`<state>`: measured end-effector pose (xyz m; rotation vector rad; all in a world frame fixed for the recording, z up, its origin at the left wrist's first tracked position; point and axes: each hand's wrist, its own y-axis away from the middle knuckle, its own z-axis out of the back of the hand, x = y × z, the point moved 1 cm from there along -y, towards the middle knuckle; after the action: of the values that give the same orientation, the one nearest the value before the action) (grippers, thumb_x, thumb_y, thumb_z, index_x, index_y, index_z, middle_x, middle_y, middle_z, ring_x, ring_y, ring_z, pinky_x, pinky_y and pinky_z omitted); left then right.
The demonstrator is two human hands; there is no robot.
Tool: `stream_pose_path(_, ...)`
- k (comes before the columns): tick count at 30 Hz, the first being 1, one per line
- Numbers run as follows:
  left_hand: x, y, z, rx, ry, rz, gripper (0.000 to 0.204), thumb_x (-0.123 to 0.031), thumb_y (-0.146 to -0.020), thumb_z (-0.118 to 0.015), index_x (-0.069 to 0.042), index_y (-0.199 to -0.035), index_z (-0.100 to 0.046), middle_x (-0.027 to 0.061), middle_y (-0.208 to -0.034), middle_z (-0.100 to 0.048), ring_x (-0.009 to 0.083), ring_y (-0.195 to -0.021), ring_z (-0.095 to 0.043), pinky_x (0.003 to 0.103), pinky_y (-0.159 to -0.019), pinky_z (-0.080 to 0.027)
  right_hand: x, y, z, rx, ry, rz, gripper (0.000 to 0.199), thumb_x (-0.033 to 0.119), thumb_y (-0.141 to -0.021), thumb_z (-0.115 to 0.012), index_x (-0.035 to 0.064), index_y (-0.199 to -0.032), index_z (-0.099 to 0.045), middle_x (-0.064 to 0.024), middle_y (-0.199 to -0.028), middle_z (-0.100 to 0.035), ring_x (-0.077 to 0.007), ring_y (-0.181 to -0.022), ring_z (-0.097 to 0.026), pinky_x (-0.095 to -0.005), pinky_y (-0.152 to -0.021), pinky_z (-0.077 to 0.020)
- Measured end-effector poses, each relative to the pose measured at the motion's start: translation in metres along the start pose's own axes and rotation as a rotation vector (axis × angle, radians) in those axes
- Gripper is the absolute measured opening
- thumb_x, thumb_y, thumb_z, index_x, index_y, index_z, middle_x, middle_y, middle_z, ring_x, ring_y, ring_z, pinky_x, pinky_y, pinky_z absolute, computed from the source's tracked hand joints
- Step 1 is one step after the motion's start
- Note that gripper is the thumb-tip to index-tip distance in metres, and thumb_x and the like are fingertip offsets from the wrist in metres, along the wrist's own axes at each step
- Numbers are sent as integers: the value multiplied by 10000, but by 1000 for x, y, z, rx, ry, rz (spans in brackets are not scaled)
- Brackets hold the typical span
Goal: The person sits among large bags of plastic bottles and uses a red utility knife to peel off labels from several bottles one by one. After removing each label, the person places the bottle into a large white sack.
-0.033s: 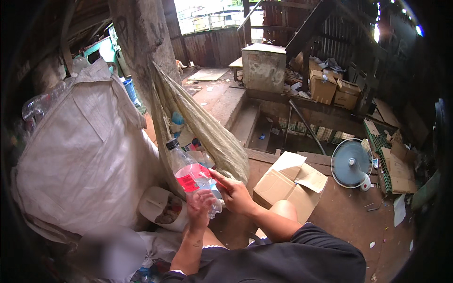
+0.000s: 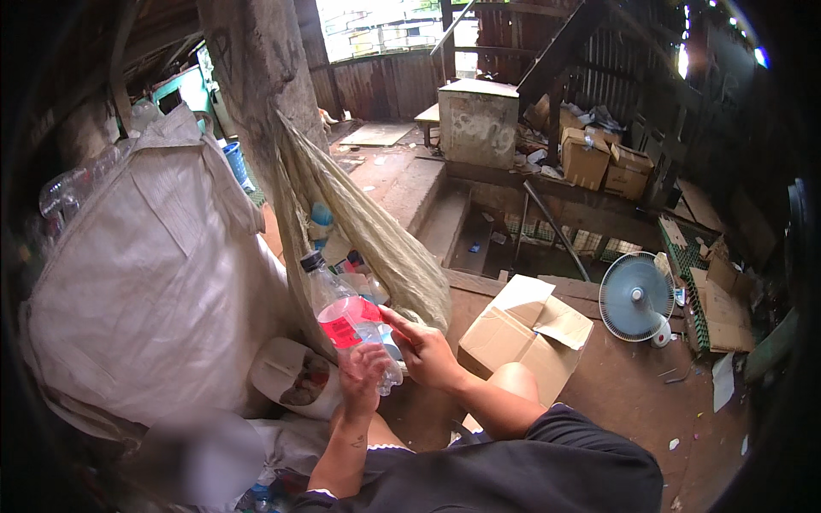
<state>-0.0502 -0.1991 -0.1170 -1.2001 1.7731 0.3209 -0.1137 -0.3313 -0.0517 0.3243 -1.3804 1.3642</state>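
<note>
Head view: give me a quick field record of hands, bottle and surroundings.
left hand: holding lower part of bottle
right hand: fingers at right edge of red label
bottle: clear, tilted, dark cap on
beyond bottle: beige sack, containers inside
to the left: white sack, white jug
to the right: cardboard box, blue fan
</note>
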Motion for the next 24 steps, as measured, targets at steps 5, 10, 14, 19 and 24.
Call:
stream_pose_path(5, 3, -3, 0, 22, -95, -23, 653, -107, -802, -675, -104, -1339, -302, 104, -1077, -499, 178, -972, -535, 313, -818, -503, 1, -4, 4, -36, 56, 39, 433, 102, -884, -505, 151, -1311, -461, -180, -1024, -618, -357, -878, -605, -401, -733, -479)
stream_pose_path(10, 10, -5, 9, 48, -147, -30, 638, -115, -806, -670, -106, -1334, -312, 104, -1080, -502, 182, -976, -536, 317, -830, -496, -2, -5, 2, -44, 94, 30, 422, 95, -880, -508, 136, -1299, -474, -176, -1014, -621, -352, -881, -606, -392, -735, -480)
stream_pose_path(14, 3, -5, -2, -5, -31, -5, 427, -22, -777, -668, -50, -1144, -451, 102, -1043, -542, 177, -951, -553, 281, -803, -493, -8, -6, -1, -67, 64, 10, 420, 85, -871, -512, 132, -1288, -486, -183, -1017, -618, -356, -889, -605, -391, -742, -479)
stream_pose_path(19, 8, -6, 9, 49, 58, 128, 662, -109, -833, -624, -160, -1384, -261, 91, -1087, -520, 180, -966, -539, 334, -804, -497, -30, -12, -1, -13, -10, 16, 446, 92, -862, -529, 169, -1298, -478, -206, -972, -609, -376, -875, -600, -396, -738, -474)
stream_pose_path(24, -14, -13, 12, -29, 104, 303, 618, -117, -858, -607, -152, -1375, -271, 79, -1040, -562, 149, -893, -570, 311, -725, -508, -7, -10, 11, 133, 366, -93, 590, 121, -853, -541, 184, -1397, -322, -203, -834, -624, -401, -717, -600, -418, -618, -467)
